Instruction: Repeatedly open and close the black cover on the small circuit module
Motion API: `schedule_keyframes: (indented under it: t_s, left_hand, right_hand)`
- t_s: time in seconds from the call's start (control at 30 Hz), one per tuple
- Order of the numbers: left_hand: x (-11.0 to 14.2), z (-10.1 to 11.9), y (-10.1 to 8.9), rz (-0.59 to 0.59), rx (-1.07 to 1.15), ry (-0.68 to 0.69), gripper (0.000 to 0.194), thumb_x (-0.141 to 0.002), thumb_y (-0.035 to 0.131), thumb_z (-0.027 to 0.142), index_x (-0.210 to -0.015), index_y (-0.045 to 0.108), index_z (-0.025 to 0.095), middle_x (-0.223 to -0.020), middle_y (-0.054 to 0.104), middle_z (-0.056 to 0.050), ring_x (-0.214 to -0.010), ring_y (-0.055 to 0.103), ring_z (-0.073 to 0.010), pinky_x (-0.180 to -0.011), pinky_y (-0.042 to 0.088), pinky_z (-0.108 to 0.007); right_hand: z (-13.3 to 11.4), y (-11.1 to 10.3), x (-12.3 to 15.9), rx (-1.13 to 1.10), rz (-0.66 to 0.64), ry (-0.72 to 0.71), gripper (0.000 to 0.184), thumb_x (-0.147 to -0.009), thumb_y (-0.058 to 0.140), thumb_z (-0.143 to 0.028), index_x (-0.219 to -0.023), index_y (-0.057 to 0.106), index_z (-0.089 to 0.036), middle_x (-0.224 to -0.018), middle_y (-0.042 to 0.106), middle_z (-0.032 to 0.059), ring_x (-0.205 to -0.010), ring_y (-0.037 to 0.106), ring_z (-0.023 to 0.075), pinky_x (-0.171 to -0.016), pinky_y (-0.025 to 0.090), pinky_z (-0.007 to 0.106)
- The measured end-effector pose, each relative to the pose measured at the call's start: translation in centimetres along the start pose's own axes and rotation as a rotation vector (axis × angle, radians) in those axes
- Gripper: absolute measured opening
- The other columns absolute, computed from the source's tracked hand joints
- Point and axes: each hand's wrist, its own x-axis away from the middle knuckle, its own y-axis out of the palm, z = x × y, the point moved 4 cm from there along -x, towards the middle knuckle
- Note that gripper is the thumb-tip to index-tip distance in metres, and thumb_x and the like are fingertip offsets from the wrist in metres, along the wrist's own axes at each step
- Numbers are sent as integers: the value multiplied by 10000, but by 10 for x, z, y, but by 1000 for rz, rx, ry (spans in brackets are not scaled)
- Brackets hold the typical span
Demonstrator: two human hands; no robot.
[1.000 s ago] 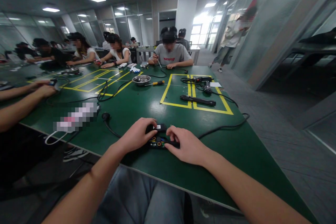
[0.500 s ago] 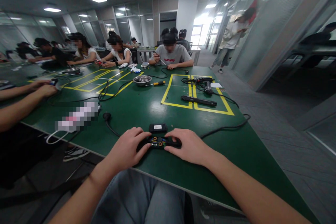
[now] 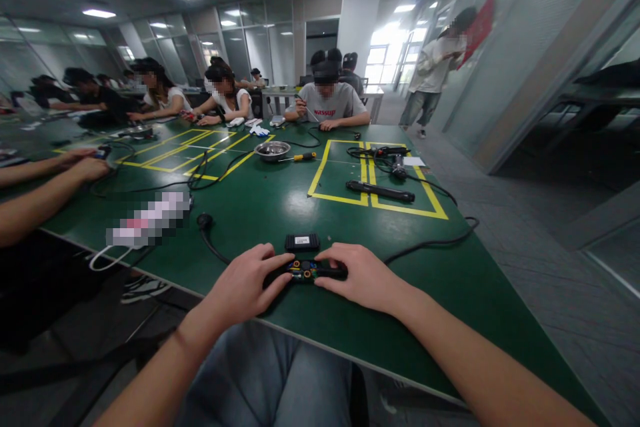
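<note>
On the green table (image 3: 260,220) lies an opened black power adapter (image 3: 306,271), its circuit board with copper coils facing up. My left hand (image 3: 255,280) grips the adapter's left end, thumb at the near edge and fingers at the far edge. Its right end is held by my right hand (image 3: 354,277) in the same kind of pinch. Just beyond the adapter sits a ribbed black cover (image 3: 302,242) with a white label. A black plug (image 3: 205,221) on a cable lies left of my hands, and another black cable (image 3: 433,242) runs off to the right.
A metal bowl (image 3: 273,151) and a yellow-handled screwdriver (image 3: 303,157) lie farther back. Inside yellow tape rectangles at the right are a black bar-shaped casing (image 3: 381,191) and corded tools (image 3: 399,167). A power strip (image 3: 150,219) lies left, near a co-worker's hands (image 3: 87,163).
My hands keep their hold on the adapter, with the left fingers slightly farther over the board. The view shifts slightly. In the background, a walking person holding something red has moved.
</note>
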Motion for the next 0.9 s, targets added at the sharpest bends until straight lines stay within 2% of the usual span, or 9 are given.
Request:
schedule_keyframes:
  t_s: [0.3,0.4,0.5,0.57,0.63,0.73,0.9]
  left_hand:
    - [1,0,0,2,-33,-3,356,-1100,590,404,-1359,760,229,-1061,718,-99,-953,710,-255,-838,562,-350]
    - [3,1,-2,32,4,9,348,-1104,546,355,-1367,722,210,-1075,706,-101,-970,699,-260,-842,553,-360]
    - [5,1,-5,66,59,2,269,-1078,478,242,-1239,684,183,-1027,689,-92,-935,675,-256,-812,536,-366]
    - [5,1,-7,82,84,-8,184,-1047,464,191,-1089,643,193,-965,669,-75,-889,650,-249,-776,515,-360]
    - [5,0,-7,87,97,0,154,-1034,455,170,-987,596,211,-930,651,-64,-866,629,-243,-760,497,-354]
    - [3,-1,-6,80,123,22,185,-1054,433,171,-951,578,219,-946,647,-68,-889,620,-240,-773,495,-350]
    - [1,-3,-8,28,161,27,214,-1074,436,168,-939,595,215,-961,669,-74,-920,618,-243,-801,509,-356]
  right_hand:
    - [0,1,0,0,-14,11,305,-928,859,-308,-1205,811,-187,-918,717,44,-841,688,224,-800,527,344]
    - [-3,0,1,-10,-14,0,315,-919,850,-286,-1209,789,-181,-919,705,40,-839,676,227,-801,510,349]
    - [-5,-3,3,-52,3,-10,223,-930,777,-197,-1150,741,-182,-890,687,22,-786,646,206,-759,480,329]
    - [-5,-6,4,-80,16,-15,139,-919,702,-101,-1026,703,-191,-854,673,12,-747,618,189,-725,454,313]
    - [-6,-7,4,-97,24,-27,154,-895,660,-48,-903,656,-201,-815,659,5,-725,595,181,-709,436,305]
    - [-5,-7,3,-115,25,-35,179,-895,658,-53,-821,613,-209,-779,644,-2,-705,574,176,-697,419,300]
    - [-3,-6,2,-76,-2,-20,169,-906,675,-68,-827,615,-206,-789,656,-4,-724,588,178,-753,424,319]
